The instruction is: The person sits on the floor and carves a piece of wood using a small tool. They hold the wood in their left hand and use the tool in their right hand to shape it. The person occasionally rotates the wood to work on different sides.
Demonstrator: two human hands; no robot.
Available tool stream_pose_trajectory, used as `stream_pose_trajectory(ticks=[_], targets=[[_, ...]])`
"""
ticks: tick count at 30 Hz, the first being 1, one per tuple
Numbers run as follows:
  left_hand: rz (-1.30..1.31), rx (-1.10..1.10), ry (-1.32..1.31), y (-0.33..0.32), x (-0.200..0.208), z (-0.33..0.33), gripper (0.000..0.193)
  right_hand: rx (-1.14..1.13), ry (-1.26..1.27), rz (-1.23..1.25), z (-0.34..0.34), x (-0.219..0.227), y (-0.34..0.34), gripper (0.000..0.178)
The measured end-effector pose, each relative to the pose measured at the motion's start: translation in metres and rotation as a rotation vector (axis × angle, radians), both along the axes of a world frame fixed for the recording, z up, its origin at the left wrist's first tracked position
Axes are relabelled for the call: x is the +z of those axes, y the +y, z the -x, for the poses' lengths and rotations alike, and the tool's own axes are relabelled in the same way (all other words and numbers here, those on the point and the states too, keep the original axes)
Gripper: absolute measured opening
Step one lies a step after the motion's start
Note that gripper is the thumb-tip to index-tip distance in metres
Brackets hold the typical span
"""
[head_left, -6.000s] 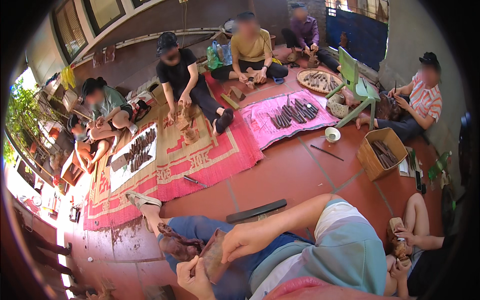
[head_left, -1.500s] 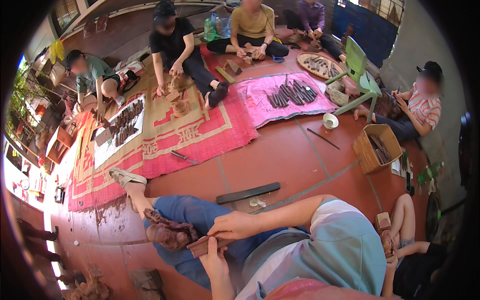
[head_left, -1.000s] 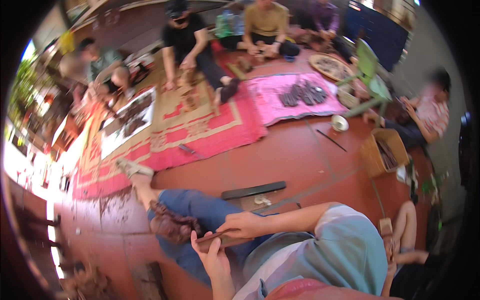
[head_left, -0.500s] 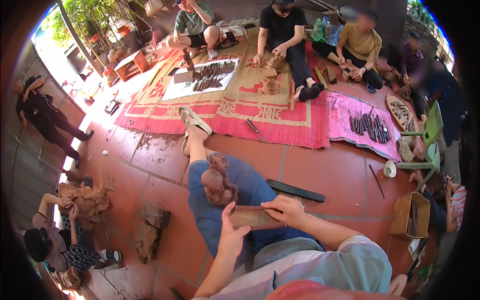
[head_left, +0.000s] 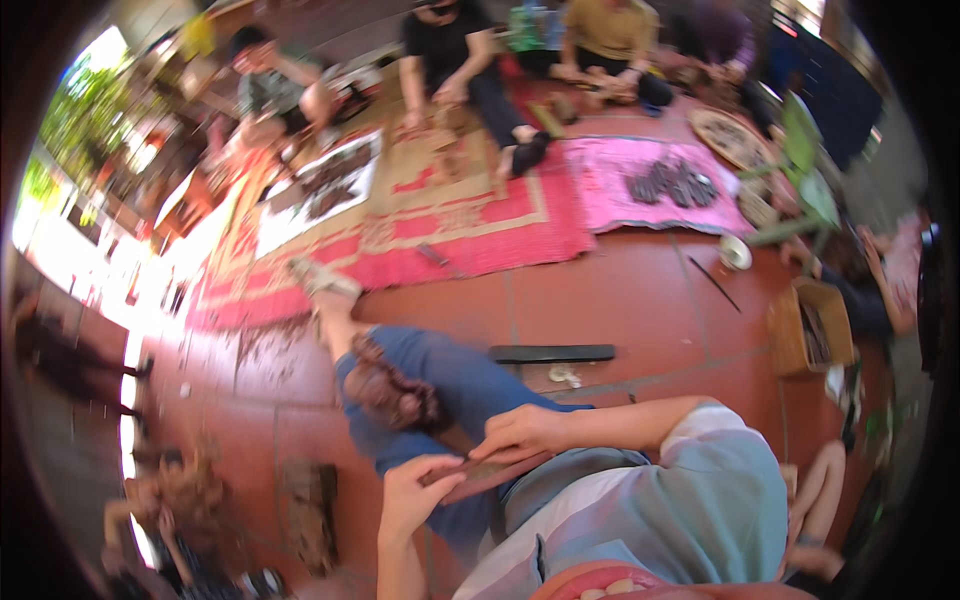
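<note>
Over my lap, both hands hold a flat, brown, bar-like strip [head_left: 510, 475] whose exact kind I cannot make out. Fingers and thumb of my left hand [head_left: 410, 495] close round its left end. My right hand [head_left: 525, 430] grips its upper edge, fingers bent over it. The strip tilts, with its left end nearer the picture's lower edge. Just beyond my hands, a reddish-brown carved figure [head_left: 390, 390] rests on my blue-trousered leg, blurred by motion.
A long black bar [head_left: 552, 353] and pale scraps [head_left: 564, 376] lie on the tiles. A wooden box [head_left: 812, 325] stands right, a rough wood block [head_left: 312, 515] left. Several people sit beyond, by a red mat [head_left: 500, 240] and a pink cloth [head_left: 600, 190] with dark tools.
The whole view has swung, so most surroundings sit further left. The strip has tilted, its broad face showing less. Both hands keep hold of it, now lower in the picture.
</note>
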State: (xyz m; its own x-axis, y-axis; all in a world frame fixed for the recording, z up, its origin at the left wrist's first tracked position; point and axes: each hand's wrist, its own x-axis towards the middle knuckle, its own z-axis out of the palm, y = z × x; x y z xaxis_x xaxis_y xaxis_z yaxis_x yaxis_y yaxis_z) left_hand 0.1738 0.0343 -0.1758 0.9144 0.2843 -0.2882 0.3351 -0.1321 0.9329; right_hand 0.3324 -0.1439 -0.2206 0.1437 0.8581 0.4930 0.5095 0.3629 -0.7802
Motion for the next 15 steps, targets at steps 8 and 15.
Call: stream_pose_trajectory(ticks=[8,15], targets=[[-0.119,0.016,-0.423,-0.007,-0.007,-0.016,0.021,-0.065,0.057,-0.011,-0.006,0.007,-0.005,0.018],[0.285,0.154,-0.255,-0.018,-0.027,-0.009,0.017,0.007,0.011,0.057,-0.007,0.007,-0.007,0.016]])
